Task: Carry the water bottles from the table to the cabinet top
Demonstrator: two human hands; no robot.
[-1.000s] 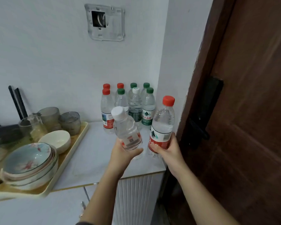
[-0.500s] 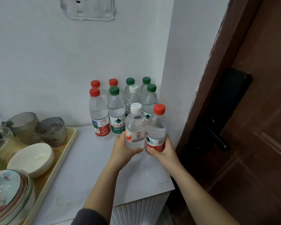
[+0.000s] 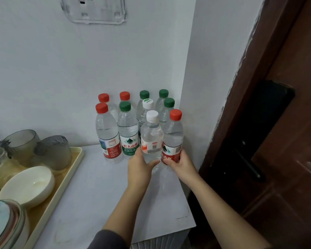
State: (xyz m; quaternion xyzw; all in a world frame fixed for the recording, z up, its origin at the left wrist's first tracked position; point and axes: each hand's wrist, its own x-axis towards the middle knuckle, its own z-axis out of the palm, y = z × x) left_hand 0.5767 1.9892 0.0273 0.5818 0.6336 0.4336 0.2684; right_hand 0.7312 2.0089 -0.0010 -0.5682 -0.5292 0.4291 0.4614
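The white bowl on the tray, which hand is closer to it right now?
Left. The left hand, gripping a white-capped bottle, sits right of the white bowl; the right hand is farther right.

A white wall [image 3: 43, 69] meets a second white wall [image 3: 214, 60] in a corner at the back. High on the back wall hangs a clear plastic plate [image 3: 95, 9], cut off by the frame's top edge. A white counter [image 3: 101, 194] runs into the corner; its front below shows pale vertical ribs [image 3: 160, 242]. At right stands a dark brown wooden door [image 3: 294, 141] with a black lock [image 3: 269, 108] and lever handle [image 3: 250, 166]. The door frame's [image 3: 244, 72] edge is chipped. Light is soft and even.
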